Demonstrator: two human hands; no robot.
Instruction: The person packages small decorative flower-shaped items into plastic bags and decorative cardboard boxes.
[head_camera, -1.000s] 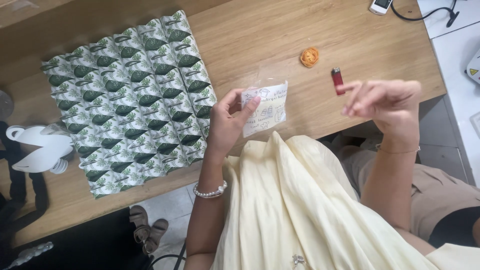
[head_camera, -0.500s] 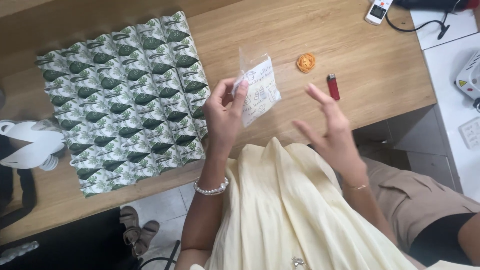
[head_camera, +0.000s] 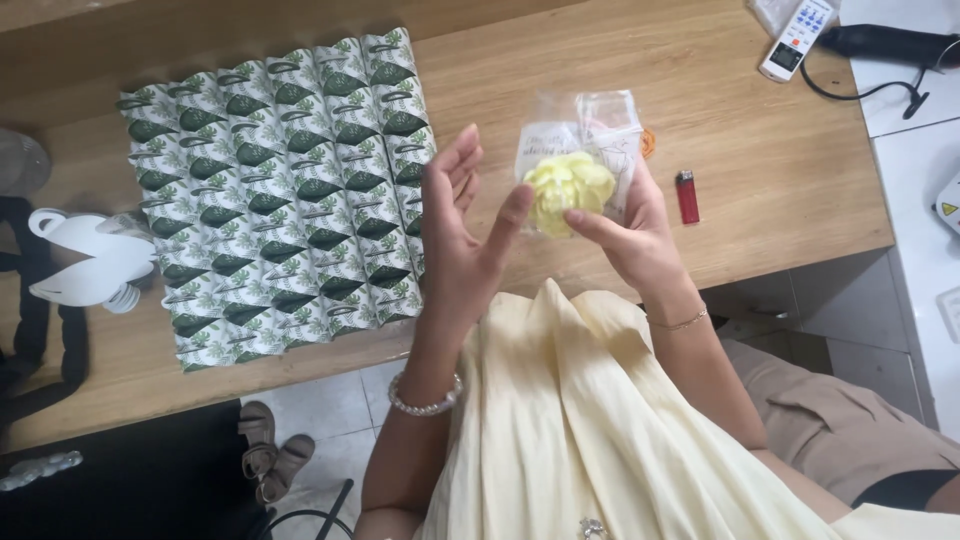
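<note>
The clear plastic packet has passed from the left hand to the right hand, which was out over the bench near the red lighter. A pale yellow fabric flower now shows at the packet. The left hand has opened, its thumb touching the flower.

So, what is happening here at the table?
A person holds a pale yellow fabric flower and a clear plastic bag in the right hand, above a wooden table. The left hand is open beside it, thumb touching the flower. A red lighter and a leaf-patterned folded sheet lie on the table.
</note>
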